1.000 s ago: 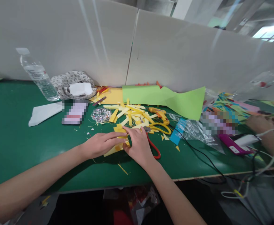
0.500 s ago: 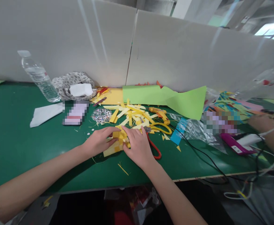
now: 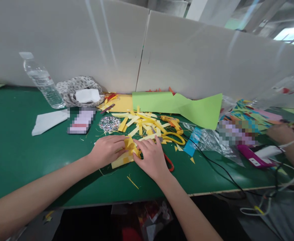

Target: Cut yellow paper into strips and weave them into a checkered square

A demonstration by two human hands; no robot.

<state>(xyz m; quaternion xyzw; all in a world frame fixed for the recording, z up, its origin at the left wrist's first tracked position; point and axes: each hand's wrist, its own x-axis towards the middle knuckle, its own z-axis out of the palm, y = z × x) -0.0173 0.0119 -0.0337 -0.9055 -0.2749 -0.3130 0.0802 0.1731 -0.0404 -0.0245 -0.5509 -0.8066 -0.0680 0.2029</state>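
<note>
Between my hands is a small piece of folded yellow paper (image 3: 129, 143), raised over a flat pale-yellow sheet (image 3: 119, 161). My left hand (image 3: 106, 151) pinches its left side, with fingertips partly hidden behind the paper. On the opposite side, my right hand (image 3: 150, 156) has its thumb and fingers closed on the same piece. Just beyond lies a heap of cut yellow paper strips (image 3: 143, 122). Scissors with a yellow handle (image 3: 175, 138) lie by my right fingers, and a red handle (image 3: 170, 163) shows from behind that hand.
A yellow glue gun (image 3: 174, 125) lies behind the scissors, its black cable running right. Behind are green paper (image 3: 159, 102) and a partition. At left stand a water bottle (image 3: 43, 82), a phone (image 3: 81, 122) and a bag of beads (image 3: 109, 123). Another person's hands (image 3: 281, 134) are at far right.
My left fingers have closed further over the yellow piece, which has turned and shows a different face. My right hand has shifted slightly and covers more of the red handle.
</note>
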